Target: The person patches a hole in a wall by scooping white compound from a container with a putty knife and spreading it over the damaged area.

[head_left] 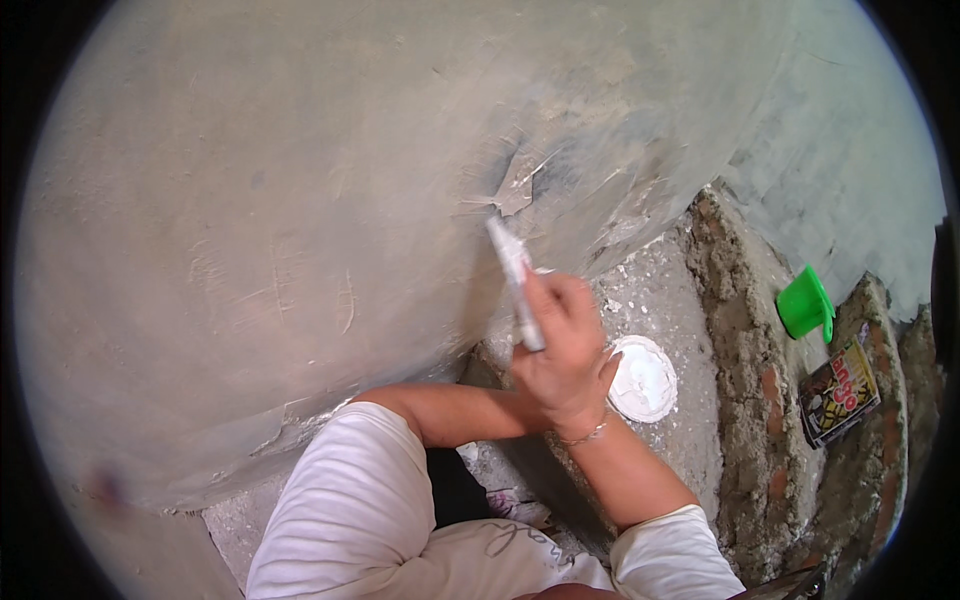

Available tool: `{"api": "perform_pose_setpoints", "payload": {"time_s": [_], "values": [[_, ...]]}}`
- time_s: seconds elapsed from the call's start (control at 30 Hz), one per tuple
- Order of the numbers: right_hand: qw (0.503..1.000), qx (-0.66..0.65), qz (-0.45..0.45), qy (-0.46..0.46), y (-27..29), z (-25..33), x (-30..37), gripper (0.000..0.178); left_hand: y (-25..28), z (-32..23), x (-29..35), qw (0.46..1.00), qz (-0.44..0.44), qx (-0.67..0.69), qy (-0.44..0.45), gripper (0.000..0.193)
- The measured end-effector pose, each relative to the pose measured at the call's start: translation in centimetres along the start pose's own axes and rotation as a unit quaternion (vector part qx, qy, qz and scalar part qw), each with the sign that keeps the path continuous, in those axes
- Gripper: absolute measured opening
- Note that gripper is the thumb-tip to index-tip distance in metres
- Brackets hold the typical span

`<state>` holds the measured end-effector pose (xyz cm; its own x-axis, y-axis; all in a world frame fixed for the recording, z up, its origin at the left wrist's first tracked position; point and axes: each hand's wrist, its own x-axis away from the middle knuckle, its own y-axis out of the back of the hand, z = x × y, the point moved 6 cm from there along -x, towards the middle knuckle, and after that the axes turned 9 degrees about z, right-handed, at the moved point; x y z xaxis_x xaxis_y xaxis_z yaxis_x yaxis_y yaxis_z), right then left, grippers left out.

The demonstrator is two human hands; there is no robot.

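The person wears a loose white cloth shirt with short, creased sleeves; dark, looping script-like lettering crosses its front; a thin, pale, silvery chain-like bracelet rings the wrist of the right hand; both forearms are bare.

A green cup and, near it, a black-and-yellow packet rest on rough grey steps with patches of reddish brick.
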<state>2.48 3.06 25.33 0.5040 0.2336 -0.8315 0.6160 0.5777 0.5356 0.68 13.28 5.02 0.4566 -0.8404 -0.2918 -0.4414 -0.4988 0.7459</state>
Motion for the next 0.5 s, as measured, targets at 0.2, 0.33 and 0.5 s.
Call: {"api": "perform_pose_setpoints", "payload": {"time_s": [0.2, 0.33, 0.5], "values": [[0.996, 0.027, -0.087, 0.021, 0.9, -2.3, -3.2, 0.056, -1.3, 1.0, -0.3, 0.997, -0.038, -0.04, -0.045, 0.101], [0.998, 0.032, -0.008, 0.047, -0.5, 0.2, -1.5, 0.051, -1.3, 0.5, -0.8, 0.998, -0.024, -0.045, -0.023, 0.101], [1.0, -0.006, -0.001, 0.024, 1.3, -0.4, -1.0, 0.057, -1.5, 0.8, -0.4, 0.999, 0.004, -0.038, -0.001, 0.103]]}}
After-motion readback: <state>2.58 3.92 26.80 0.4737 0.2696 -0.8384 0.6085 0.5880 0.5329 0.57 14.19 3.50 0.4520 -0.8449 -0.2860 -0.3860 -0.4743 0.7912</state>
